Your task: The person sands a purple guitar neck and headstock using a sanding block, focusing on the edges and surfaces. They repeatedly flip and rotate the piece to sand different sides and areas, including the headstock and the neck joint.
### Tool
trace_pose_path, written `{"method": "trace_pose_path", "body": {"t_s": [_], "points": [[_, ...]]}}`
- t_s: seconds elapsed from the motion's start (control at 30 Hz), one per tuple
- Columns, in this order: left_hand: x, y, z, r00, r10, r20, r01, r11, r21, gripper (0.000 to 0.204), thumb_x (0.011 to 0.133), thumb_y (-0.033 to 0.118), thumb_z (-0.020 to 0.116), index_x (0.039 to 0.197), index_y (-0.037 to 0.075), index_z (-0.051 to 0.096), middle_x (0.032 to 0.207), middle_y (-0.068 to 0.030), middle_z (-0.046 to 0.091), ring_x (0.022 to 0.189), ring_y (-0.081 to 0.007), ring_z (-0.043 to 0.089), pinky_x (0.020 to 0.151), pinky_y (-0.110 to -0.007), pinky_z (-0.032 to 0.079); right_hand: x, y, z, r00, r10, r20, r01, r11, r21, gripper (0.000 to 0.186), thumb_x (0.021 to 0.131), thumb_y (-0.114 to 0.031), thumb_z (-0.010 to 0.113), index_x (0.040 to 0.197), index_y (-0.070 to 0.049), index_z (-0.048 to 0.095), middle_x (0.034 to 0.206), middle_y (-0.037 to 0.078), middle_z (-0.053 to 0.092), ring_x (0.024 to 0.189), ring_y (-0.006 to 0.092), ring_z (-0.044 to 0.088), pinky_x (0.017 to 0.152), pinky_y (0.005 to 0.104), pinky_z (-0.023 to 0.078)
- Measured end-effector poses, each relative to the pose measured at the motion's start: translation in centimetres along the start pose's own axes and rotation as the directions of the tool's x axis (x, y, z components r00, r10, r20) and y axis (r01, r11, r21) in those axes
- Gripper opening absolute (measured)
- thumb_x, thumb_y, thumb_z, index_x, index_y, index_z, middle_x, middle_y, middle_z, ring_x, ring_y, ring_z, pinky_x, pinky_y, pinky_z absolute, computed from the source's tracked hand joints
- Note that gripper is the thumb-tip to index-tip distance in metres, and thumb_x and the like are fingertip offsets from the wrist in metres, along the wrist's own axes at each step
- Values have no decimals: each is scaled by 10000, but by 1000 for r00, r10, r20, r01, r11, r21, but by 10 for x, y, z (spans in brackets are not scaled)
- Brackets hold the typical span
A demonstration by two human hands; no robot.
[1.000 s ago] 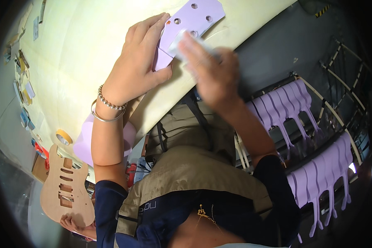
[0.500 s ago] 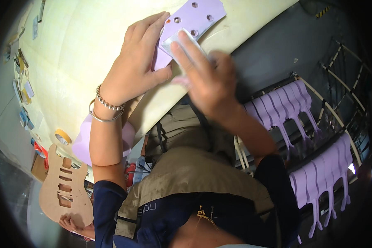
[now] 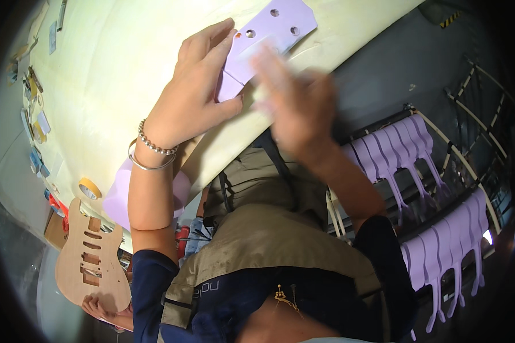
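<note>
My left hand [image 3: 197, 86] grips a lavender guitar headstock [image 3: 286, 23] at its side, on the pale table [image 3: 80, 86]. The headstock has several round holes and a small orange mark. My right hand [image 3: 292, 103], blurred by motion, holds a pale flat pad [image 3: 257, 48] on the headstock's face, below the holes. The pad is mostly hidden and smeared. A lavender guitar body [image 3: 117, 194] lies beneath my left forearm, with part of a wooden neck showing beside my wrist.
A tape roll [image 3: 89, 188] and scattered tools and papers [image 3: 37, 128] line the table's left. At lower left a co-worker's hand [image 3: 94, 308] holds a bare wood guitar body [image 3: 106, 288]. Right of the table's edge, racks [image 3: 466, 163] carry rows of lavender guitar parts [image 3: 435, 240].
My right hand has moved slightly to and fro with the pad on the headstock. The headstock and my left hand have shifted slightly right and down in the picture.
</note>
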State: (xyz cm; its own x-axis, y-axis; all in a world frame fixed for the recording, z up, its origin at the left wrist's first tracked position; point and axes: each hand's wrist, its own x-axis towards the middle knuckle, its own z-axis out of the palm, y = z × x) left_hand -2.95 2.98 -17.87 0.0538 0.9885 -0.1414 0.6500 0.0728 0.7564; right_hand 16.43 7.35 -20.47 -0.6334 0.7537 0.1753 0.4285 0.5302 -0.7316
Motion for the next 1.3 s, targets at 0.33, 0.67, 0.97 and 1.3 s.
{"method": "trace_pose_path", "body": {"t_s": [0.33, 0.67, 0.97, 1.3], "points": [[-1, -1, -1, 1000, -9, 27, 9, 1000, -15, 785, 640, 158, 674, 1363, -44, 445, 1451, -215, 375, 1285, -381, 364, 1103, -409, 316, -6, -16, -2, 993, -111, -43, 99, 973, -208, 334, 786, -154, 667, 1113, -183, 725, 1289, -59, 622, 801, 197, 451, 781, 325, 392], [-5, 2, -2, 1000, -18, 21, 18, 1000, 5, 792, 636, 143, 669, 1362, -64, 431, 1442, -221, 385, 1279, -385, 375, 1098, -409, 320, 8, 21, -9, 981, -190, -34, 182, 968, -172, 355, 806, -115, 650, 1161, -128, 674, 1236, -21, 653, 815, 216, 541, 748, 349, 387], [-5, 2, -1, 1000, -20, 14, 20, 1000, -18, 794, 645, 132, 661, 1381, -46, 421, 1443, -221, 381, 1267, -385, 386, 1095, -411, 323, 3, 15, -5, 996, -84, -36, 79, 990, -119, 366, 773, -133, 682, 1134, -193, 686, 1202, -66, 662, 690, 192, 478, 665, 324, 391], [-5, 5, -1, 999, -35, 17, 35, 999, 1, 818, 648, 144, 661, 1403, -35, 401, 1430, -222, 391, 1251, -388, 393, 1098, -410, 315, 27, 40, -17, 995, -98, -30, 74, 887, -456, 348, 821, -107, 639, 1166, -84, 681, 1172, -24, 680, 639, 209, 429, 650, 335, 409]]}}
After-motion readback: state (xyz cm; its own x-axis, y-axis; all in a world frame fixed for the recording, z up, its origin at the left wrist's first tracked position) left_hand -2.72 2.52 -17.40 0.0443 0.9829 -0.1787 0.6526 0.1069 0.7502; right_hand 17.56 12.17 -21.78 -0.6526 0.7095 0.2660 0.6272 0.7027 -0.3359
